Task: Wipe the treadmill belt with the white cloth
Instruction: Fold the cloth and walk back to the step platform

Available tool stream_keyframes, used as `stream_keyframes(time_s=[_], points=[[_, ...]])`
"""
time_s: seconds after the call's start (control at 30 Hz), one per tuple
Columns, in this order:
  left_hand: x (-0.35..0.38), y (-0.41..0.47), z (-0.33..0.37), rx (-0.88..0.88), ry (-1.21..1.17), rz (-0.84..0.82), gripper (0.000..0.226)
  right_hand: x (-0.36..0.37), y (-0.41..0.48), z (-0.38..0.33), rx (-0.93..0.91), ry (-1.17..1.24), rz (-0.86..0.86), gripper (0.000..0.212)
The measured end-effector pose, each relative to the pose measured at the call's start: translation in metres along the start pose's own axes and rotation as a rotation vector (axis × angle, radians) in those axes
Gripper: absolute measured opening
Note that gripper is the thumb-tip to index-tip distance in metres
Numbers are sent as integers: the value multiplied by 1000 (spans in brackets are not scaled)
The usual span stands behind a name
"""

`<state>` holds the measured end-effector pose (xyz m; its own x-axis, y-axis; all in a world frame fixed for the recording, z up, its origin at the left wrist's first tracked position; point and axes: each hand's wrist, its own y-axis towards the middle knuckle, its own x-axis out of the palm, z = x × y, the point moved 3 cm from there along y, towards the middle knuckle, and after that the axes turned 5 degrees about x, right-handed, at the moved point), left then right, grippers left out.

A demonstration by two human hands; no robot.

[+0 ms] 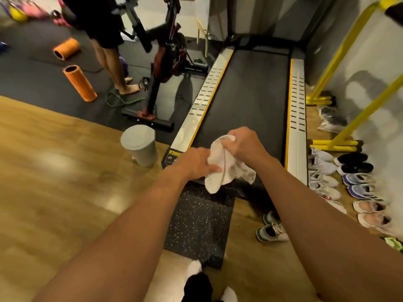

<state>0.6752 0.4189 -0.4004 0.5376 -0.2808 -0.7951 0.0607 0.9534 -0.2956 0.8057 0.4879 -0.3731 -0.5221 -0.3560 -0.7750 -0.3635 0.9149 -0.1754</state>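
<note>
We hold the white cloth [226, 168] bunched between both hands, over the near end of the treadmill belt [246, 94]. The right hand [246, 144] grips the upper wad, its fingers [236, 136] curled tight round it. The left hand [194, 163] grips the lower fold, its fingers [212, 169] closed on the fabric just below and left of the right ones. A loose tail of cloth hangs beneath both sets of fingers (whether it touches the belt we cannot tell).

The dark belt runs away from the fingers between 2 silver side rails, the left rail [205, 99] and the right rail [296, 105], each edged in yellow. Below the fingers a speckled rubber mat [196, 225] lies on the wooden floor [65, 192].

Left of the left fingers stands a grey lidded bin [139, 144], close to the treadmill's corner. Farther left and beyond it we see an exercise bike [165, 57], 2 orange foam rollers [79, 82] and another person's bare legs [109, 59].

Right of the right fingers, past the right rail, a row of sports shoes [357, 188] lines the floor by the wall, with a yellow frame [340, 57] above them. A pair of trainers [272, 227] sits below the right forearm.
</note>
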Motion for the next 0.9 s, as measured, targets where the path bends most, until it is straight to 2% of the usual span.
stream_keyframes(time_s=[0.1, 0.17, 0.27, 0.37, 0.47, 0.53, 0.6, 0.67, 0.73, 0.8, 0.87, 0.9], points=[[-56, -41, 6, -10, 171, 288, 40, -35, -19, -44, -44, 15, 1, 33], [-96, -75, 6, -62, 122, 394, 42, -49, -32, -69, -74, 54, -3, 29], [-142, -132, 0, -102, -268, 504, 29, -53, -56, -121, -178, 50, 19, 29], [-169, -196, -28, -151, -650, 574, 36, -46, -84, -182, -225, 199, -10, 29], [-186, -271, -55, -173, -968, 646, 33, -31, -113, -241, -193, 598, -185, 15], [-195, -322, -67, -146, -1140, 726, 36, -7, -136, -275, -185, 805, -359, 19], [-202, -369, -81, -124, -1214, 828, 41, 34, -164, -300, -211, 717, -560, 24], [-204, -412, -96, -142, -1231, 910, 41, 76, -191, -320, -220, 565, -672, 24], [-201, -449, -112, -160, -1271, 967, 42, 107, -211, -346, -231, 530, -653, 27], [-194, -485, -126, -215, -1269, 1046, 44, 127, -229, -377, -322, 457, -494, 31], [-186, -517, -141, -315, -1197, 1158, 39, 144, -253, -406, -427, 507, -334, 33], [-182, -532, -147, -360, -1154, 1219, 32, 155, -268, -419, -494, 563, -347, 32]])
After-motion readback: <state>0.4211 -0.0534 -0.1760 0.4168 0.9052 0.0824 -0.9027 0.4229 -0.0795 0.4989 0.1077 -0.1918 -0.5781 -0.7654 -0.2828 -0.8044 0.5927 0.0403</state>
